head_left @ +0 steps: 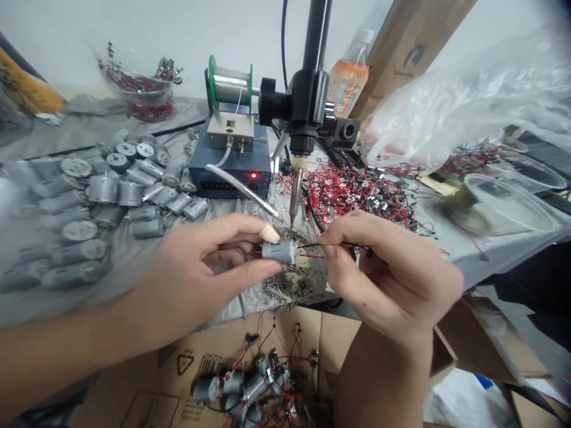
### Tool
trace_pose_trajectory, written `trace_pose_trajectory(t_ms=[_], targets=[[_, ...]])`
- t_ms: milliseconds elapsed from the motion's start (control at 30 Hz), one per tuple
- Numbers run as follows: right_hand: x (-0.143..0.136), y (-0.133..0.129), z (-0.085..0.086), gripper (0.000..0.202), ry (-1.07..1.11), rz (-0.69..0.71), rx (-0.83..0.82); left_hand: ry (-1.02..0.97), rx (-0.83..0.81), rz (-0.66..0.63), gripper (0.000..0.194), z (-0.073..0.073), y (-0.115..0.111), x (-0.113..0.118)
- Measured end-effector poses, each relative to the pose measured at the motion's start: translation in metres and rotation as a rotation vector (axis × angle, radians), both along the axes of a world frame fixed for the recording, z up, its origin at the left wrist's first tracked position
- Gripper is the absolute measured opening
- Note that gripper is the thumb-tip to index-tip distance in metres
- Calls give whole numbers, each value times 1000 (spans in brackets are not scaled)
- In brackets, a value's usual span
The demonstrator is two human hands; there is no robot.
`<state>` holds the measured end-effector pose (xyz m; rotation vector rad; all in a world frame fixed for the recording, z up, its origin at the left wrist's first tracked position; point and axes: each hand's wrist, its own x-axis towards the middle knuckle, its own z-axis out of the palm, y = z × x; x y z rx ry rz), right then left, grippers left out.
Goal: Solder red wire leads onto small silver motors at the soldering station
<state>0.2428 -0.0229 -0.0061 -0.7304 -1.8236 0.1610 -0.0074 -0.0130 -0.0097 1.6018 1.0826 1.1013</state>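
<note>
one smooth, cylindrical grey motor (pixel 277 252) sits in the left grip (pixel 203 252).

Grey motor (pixel 277 252), black wire (pixel 309 245), red wire (pixel 313 256)

I see fairly bright, cool, diffuse light over the surface (pixel 455 232), apparently from above, with the wall (pixel 178 30) behind its far edge washed pale. The plastic bag (pixel 473 113) toward the far right corner throws back white glare; a small red lamp (pixel 253 175) glows mid-surface. Soft shading falls on the undersides of the hands (pixel 379 267), and below the near edge the cardboard (pixel 156 368) looks dimmer. Along the left edge, the motors (pixel 66 252) smear into blur. Wide-angle distortion stretches the sides, and my view's upper right corner darkens.
</note>
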Motion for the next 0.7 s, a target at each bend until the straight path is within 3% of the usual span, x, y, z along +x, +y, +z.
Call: trace_pose_trajectory(t_ms=[200,300,500,567,700], targets=[[-1,-9,-6,25,227,-77,19,64,103,-9,3,3,1,-6],[-7,-10,-2,14,446,-153,15,127,201,18,12,3,1,-11],[-1,-14,16,15,818,48,-83,270,354,-26,29,7,3,-11],[7,-19,24,17,764,55,-197,290,390,-27,31,8,3,-10],[2,-30,42,17,318,109,-497,266,439,-45,33,8,3,-11]])
